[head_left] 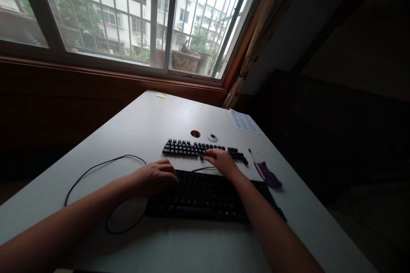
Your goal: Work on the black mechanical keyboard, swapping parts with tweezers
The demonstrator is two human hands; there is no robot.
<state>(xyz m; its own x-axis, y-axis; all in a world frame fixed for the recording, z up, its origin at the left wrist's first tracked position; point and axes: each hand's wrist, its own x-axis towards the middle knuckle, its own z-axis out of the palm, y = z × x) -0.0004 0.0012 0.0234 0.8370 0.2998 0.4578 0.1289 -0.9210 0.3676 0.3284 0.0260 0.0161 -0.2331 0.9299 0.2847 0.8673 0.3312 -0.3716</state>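
Observation:
A black keyboard [205,198] lies near the front of the white desk, its surface dark and hard to make out. My left hand [156,175] curls over its upper left corner, with the fingertips bent down onto it. Behind the keyboard, loose black keycaps [181,148] are laid out in rows. Among them is my right hand [222,161], thumb and forefinger closing around a dark keycap just in front of the rows. That keycap is small and partly hidden by the fingers.
A black cable [92,167] loops to the left. On the right, a thin brush [257,165] lies by a purple cloth [270,175]. Farther back are a round cable hole [195,134], a white ring-shaped cover [212,137], a printed sheet [245,122] and a yellow note [161,95].

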